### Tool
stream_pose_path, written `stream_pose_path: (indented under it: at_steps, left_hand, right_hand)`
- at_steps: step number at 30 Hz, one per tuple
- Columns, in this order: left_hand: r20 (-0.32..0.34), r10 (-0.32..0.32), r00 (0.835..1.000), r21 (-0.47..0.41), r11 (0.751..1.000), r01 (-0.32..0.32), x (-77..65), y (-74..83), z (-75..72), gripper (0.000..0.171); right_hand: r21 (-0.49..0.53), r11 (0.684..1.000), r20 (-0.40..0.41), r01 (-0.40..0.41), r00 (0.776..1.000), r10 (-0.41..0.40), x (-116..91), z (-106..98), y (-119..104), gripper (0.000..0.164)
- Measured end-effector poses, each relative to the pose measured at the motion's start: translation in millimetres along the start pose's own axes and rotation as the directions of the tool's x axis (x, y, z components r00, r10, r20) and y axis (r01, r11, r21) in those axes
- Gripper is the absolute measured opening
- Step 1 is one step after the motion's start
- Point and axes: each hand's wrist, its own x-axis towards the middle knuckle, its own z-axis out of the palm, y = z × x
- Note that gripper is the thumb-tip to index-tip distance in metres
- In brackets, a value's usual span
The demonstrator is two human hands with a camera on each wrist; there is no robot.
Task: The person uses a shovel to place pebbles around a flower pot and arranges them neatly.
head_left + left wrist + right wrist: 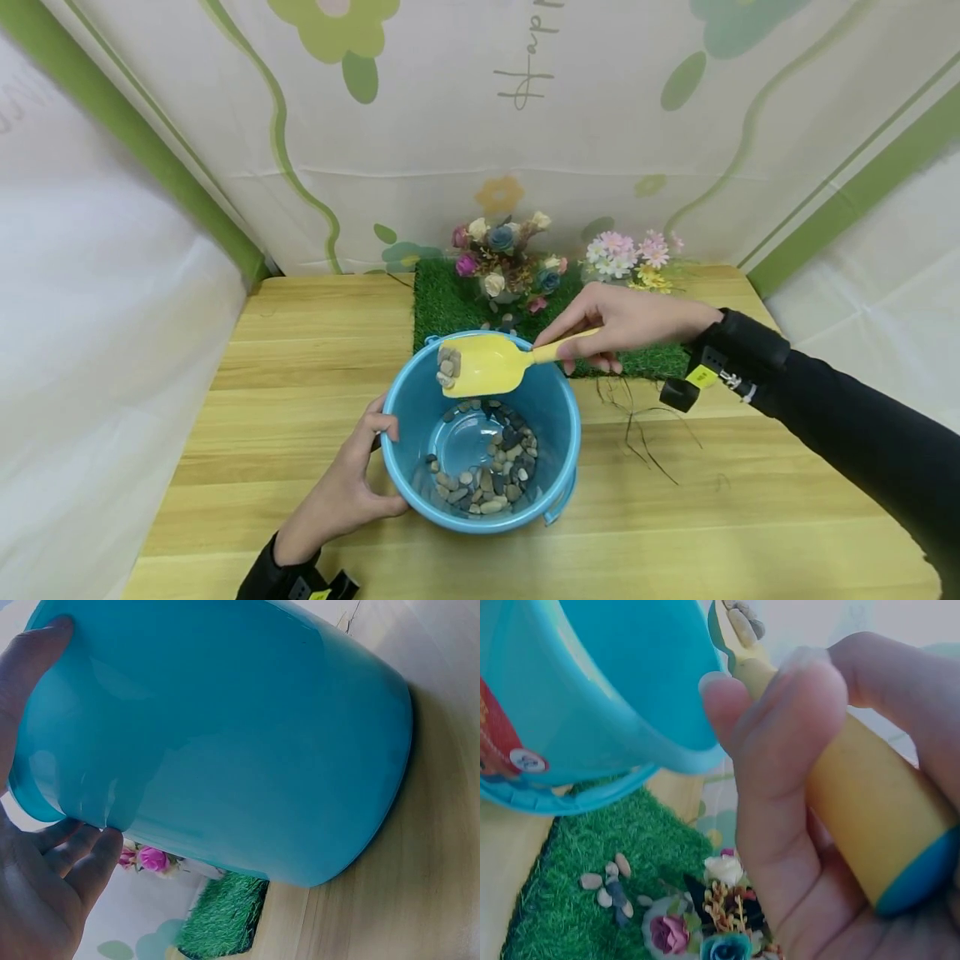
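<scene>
A blue bucket (564, 433) stands on the table with a layer of grey, tan and dark pebbles (491, 482) over its bottom. My left hand (360, 475) grips the bucket's left side, fingertips hooked at the rim and thumb lower against the wall; the left wrist view shows thumb and fingers spread around it. Over the bucket's far half, my right hand (611, 325) holds a yellow toy shovel (487, 367) by its handle. Several small stones (448, 367) lie at the tip of its blade. In the right wrist view, the handle (877, 802) crosses the palm and ends in blue.
Behind the bucket lies a green turf mat (438, 300) bearing a pot of mixed roses (502, 250) and pink and white flowers (622, 254). Pebbles (611, 889) sit grouped on the turf. Thin dark twigs (637, 425) lie right of the bucket. A printed curtain (450, 125) hangs behind.
</scene>
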Motion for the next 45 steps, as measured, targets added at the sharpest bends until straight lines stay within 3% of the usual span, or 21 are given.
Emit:
stream_pose_path:
  at_steps: [13,26,30,35,45]
  left_hand:
    - [-0.008,0.023,1.000,-0.001,1.000,-0.023,-0.5,-3.1,0.1,0.071]
    - [-0.005,0.007,1.000,-0.009,1.000,-0.007,-1.4,-3.0,0.3,0.071]
    - [-0.006,0.013,1.000,-0.011,1.000,-0.013,-1.0,-3.5,0.2,0.071]
    - [-0.006,0.018,1.000,-0.010,1.000,-0.018,-0.5,-3.5,-0.1,0.071]
    - [-0.005,0.026,1.000,-0.007,1.000,-0.026,-0.5,-5.2,0.2,0.072]
  right_hand:
    - [0.005,0.994,-0.153,-0.106,0.982,0.106,-18,-20,30,0.034]
    - [0.148,0.967,-0.201,-0.205,0.952,0.233,-27,-22,85,0.042]
    - [0.204,0.948,-0.210,-0.243,0.935,0.285,-29,-19,105,0.043]
    - [0.199,0.936,-0.247,-0.291,0.909,0.335,-27,-14,120,0.041]
    - [0.190,0.892,-0.280,-0.409,0.849,0.449,-12,-12,119,0.036]
